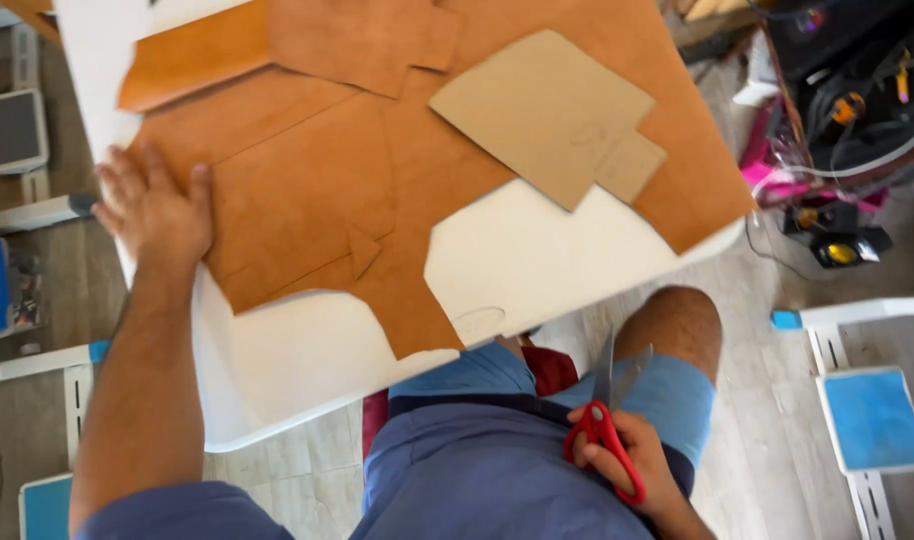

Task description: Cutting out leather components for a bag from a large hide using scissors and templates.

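While the left hand [152,210] lay flat, fingers spread, on one tan leather sheet [377,200], the right hand [632,465] gripped one pair of red scissors [605,420], fingers curled through the handles.

On the surface [277,370] lies the leather sheet [307,200], with the cardboard template [547,110] on it toward 1 o'clock. The left hand [155,212] rests flat at its 9 o'clock edge. The right hand [637,465] holds scissors [607,410] off the surface at 5 o'clock.

light: bright daylight | shadows: soft | glare: white table [537,260] | blur: slight overall
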